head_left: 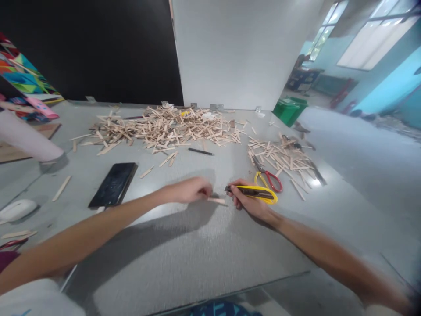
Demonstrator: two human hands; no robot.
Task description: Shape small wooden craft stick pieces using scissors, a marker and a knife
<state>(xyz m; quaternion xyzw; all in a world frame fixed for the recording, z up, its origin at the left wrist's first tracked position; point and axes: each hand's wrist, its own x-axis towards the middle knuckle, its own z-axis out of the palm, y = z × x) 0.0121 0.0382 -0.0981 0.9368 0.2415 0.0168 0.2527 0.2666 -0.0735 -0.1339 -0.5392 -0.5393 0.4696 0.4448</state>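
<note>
My right hand [245, 199] is closed around a yellow utility knife [259, 193], its dark tip pointing left. Just left of that tip, my left hand [194, 189] is closed, its fingers pinching one end of a short flat wooden stick [217, 201] low over the grey table [184, 259]. A small gap separates the knife tip from the stick. Behind the right hand lie scissors [268, 174] with one red and one yellow handle. A black pen [201, 151] rests on the table beyond the left hand.
A large heap of wooden sticks [171, 129] spreads along the back, with a smaller pile [283, 153] at right. A black phone [113, 184] with a cable lies left, near a white mouse [18, 210]. A green bin [290, 110] stands beyond the table.
</note>
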